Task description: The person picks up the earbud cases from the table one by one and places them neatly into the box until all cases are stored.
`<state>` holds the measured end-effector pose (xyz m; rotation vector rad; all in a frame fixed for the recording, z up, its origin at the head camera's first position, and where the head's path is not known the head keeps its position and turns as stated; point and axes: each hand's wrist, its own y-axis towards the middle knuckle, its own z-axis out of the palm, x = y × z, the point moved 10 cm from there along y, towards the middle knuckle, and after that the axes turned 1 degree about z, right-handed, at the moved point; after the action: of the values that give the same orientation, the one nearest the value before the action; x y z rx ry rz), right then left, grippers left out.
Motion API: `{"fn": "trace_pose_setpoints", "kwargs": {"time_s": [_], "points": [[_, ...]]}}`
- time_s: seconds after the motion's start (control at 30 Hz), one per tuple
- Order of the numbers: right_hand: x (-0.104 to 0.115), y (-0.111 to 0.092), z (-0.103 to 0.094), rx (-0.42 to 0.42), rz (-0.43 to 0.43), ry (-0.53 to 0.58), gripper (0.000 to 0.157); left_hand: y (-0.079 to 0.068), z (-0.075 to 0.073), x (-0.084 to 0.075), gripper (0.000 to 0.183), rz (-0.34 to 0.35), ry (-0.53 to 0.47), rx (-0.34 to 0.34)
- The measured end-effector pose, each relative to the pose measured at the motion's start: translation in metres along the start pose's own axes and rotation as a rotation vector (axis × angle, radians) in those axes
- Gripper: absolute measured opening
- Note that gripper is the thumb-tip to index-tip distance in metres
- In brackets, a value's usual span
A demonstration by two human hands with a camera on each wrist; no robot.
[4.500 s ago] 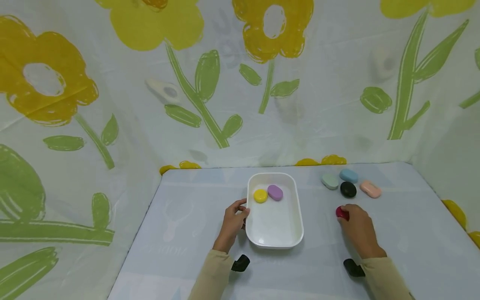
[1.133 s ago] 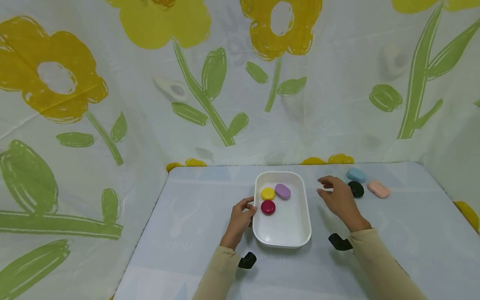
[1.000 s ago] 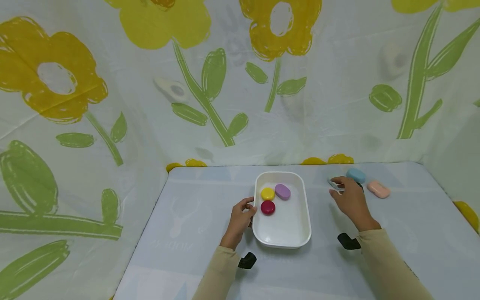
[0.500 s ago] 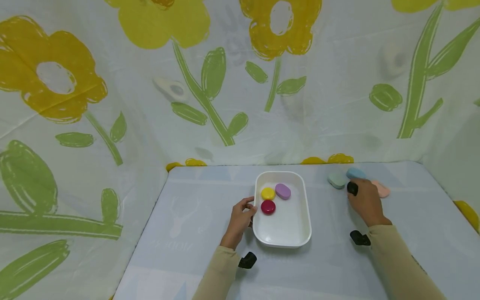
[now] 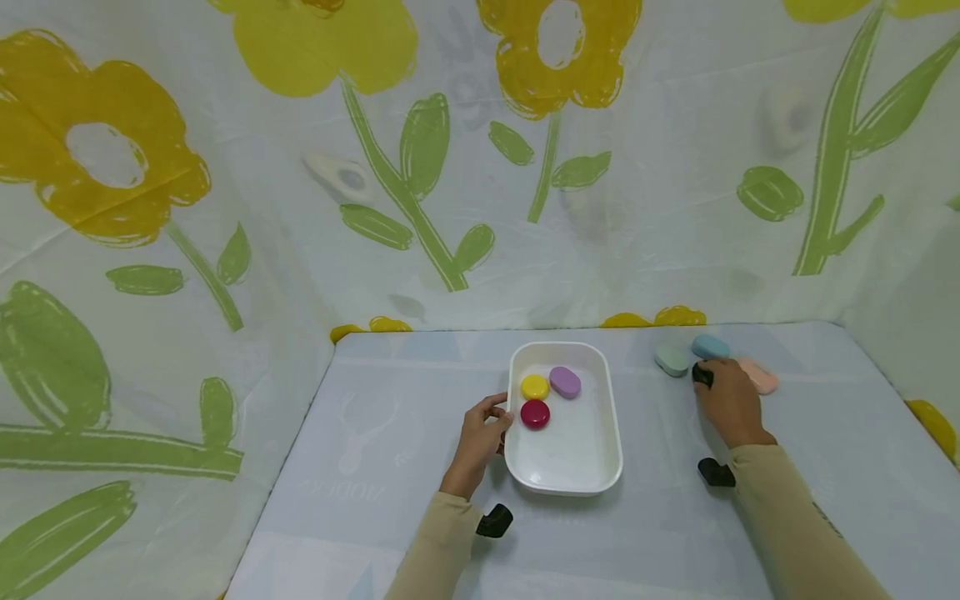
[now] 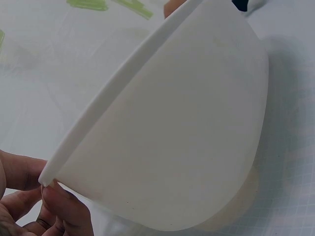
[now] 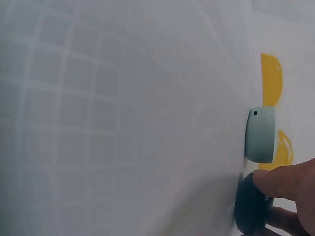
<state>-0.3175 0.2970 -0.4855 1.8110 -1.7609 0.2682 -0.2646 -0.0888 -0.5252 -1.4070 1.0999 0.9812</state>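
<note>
At the left rim of a white tray (image 5: 564, 458), my left hand (image 5: 472, 440) pinches the edge between thumb and fingers; the left wrist view shows the tray's outer wall (image 6: 177, 118) close up. Inside lie a yellow round case (image 5: 535, 387), a purple oval case (image 5: 565, 382) and a red round case (image 5: 535, 414). My right hand (image 5: 731, 404) grips a small black rounded case (image 5: 702, 374) at the table's right side, thumb on its near face in the right wrist view. Right beside it sits a pale green case (image 7: 261, 134) with a tiny dark slot.
A blue case (image 5: 710, 347) lies just behind my right hand. A peach case (image 5: 760, 376), partly hidden by the hand, lies to its right. Flower-printed cloth (image 5: 660, 208) hangs behind the pale table (image 5: 375, 450) and along its sides.
The red case was carried into the tray by my right hand, which then came back to the right and took hold of the black case. My left hand stays at the tray rim.
</note>
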Motion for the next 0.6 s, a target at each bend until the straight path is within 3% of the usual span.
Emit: {"fn": "trace_pose_setpoints", "kwargs": {"time_s": [0.6], "points": [[0.010, -0.013, 0.002, 0.062, 0.023, -0.039, 0.038, -0.002, 0.002, -0.002, 0.036, 0.010, -0.003, 0.005]]}}
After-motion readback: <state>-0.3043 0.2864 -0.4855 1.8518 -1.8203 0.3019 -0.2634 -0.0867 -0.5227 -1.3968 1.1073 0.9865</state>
